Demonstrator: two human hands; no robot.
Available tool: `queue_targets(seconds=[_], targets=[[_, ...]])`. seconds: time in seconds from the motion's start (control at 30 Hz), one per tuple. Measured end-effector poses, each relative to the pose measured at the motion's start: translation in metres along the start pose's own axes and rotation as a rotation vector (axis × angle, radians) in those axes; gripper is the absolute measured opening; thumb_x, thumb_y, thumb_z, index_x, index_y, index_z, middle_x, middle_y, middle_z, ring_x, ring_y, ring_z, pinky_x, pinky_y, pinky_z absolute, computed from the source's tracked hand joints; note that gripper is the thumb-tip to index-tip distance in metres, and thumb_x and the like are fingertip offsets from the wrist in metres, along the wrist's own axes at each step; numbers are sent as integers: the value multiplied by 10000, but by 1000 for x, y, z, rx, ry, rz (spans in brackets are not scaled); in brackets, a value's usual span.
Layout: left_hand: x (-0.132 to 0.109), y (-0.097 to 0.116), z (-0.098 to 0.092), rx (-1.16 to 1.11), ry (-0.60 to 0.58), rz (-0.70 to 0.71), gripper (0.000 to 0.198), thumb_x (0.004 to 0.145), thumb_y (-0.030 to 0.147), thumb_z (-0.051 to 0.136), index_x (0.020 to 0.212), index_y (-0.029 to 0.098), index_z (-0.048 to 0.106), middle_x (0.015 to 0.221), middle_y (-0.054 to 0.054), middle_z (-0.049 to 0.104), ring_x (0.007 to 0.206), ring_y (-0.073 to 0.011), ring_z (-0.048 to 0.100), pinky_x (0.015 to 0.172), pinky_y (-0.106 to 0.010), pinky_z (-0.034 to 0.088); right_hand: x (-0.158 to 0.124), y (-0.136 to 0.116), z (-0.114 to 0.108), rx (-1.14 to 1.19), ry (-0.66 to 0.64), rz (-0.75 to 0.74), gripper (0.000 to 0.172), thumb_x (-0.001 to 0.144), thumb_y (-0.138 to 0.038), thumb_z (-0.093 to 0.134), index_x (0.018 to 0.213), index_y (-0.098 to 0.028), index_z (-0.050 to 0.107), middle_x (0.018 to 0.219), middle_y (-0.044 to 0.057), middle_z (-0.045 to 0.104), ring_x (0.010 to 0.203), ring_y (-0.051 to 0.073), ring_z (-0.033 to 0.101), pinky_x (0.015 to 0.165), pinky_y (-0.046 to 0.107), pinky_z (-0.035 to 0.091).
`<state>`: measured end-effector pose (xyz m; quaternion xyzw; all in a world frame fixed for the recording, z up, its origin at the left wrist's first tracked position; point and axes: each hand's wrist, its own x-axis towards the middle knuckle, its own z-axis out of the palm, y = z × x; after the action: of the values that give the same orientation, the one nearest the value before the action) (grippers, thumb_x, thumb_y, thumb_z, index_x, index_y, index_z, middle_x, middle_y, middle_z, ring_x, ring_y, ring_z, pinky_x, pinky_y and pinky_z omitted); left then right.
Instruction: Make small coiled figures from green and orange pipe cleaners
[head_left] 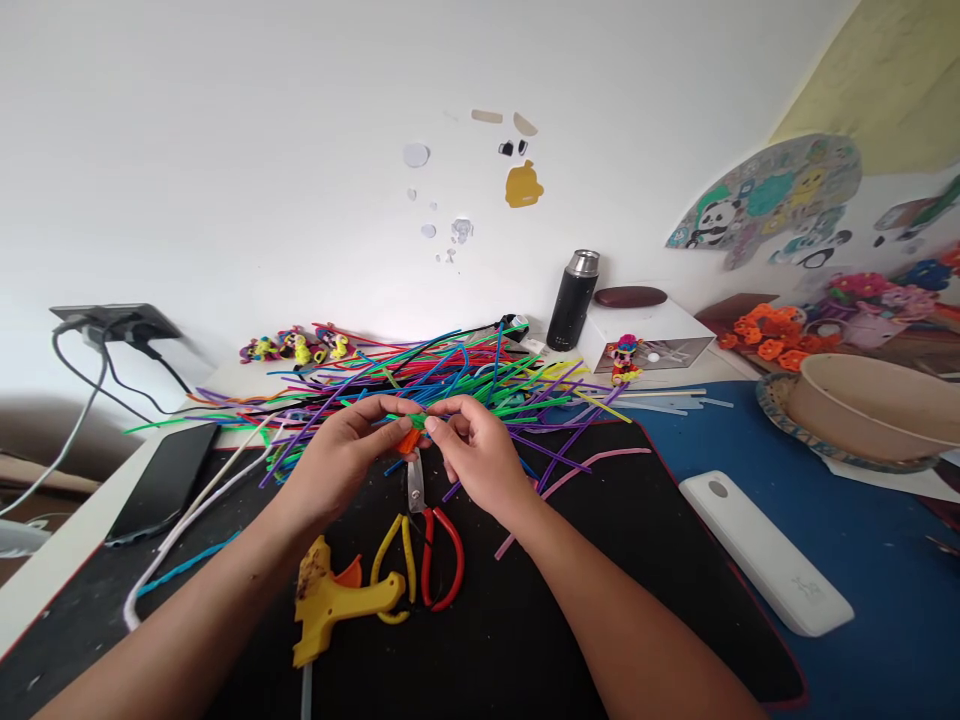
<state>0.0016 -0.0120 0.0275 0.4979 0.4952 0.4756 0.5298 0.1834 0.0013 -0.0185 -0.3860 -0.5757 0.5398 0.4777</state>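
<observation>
- My left hand (341, 450) and right hand (476, 452) pinch a green pipe cleaner (409, 420) lying crosswise between them.
- Orange piece (409, 440) hangs just beneath, equally near both.

The single view comes from a camera on the person's head, set above the near edge of the black mat (570, 600) and facing forward and slightly down across it to the white wall (225, 150) behind. It sits close to the mat, so both forearms enter from the bottom edge and the left hand (337, 455) and right hand (484, 455) meet just above the mat's middle. No second view exists, so nothing is shared between views.
</observation>
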Motion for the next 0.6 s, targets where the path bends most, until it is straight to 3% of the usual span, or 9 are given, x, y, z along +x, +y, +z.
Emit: queue_targets(seconds=[0.6], targets=[[0, -9, 0, -61, -6, -41, 418, 703, 482, 1008, 938, 187, 828, 831, -58, 789, 727, -203, 712, 722, -309, 594, -1, 5, 6, 62, 8, 36, 220, 972, -429, 701, 1031, -240, 606, 603, -114, 522, 406, 107, 487, 422, 241, 340]])
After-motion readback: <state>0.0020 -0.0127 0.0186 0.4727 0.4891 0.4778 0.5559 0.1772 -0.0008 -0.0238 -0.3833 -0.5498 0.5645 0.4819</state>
